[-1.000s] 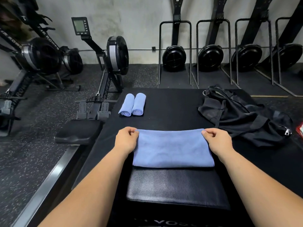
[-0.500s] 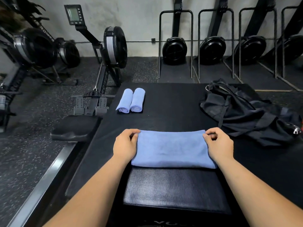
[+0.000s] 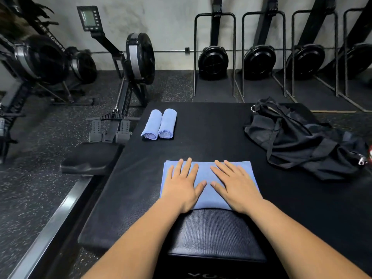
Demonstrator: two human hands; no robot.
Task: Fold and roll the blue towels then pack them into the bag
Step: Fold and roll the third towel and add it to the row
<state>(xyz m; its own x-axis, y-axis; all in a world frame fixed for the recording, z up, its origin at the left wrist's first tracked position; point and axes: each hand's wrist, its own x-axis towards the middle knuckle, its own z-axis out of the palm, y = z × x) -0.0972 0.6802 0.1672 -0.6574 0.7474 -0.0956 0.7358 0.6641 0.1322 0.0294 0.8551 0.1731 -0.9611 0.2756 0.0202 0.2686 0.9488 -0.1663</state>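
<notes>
The folded blue towel (image 3: 207, 170) lies near the mat's (image 3: 211, 127) near edge. Half a second ago both hands pinched its far corners. Now the left hand (image 3: 182, 185) and right hand (image 3: 235, 186) lie flat on it, fingers spread, gripping nothing. The fold looks finished, with rolling next. Count: one folded towel, two rolled towels (image 3: 167, 122) at the far left corner, and one black bag (image 3: 298, 141) by the right edge.
</notes>
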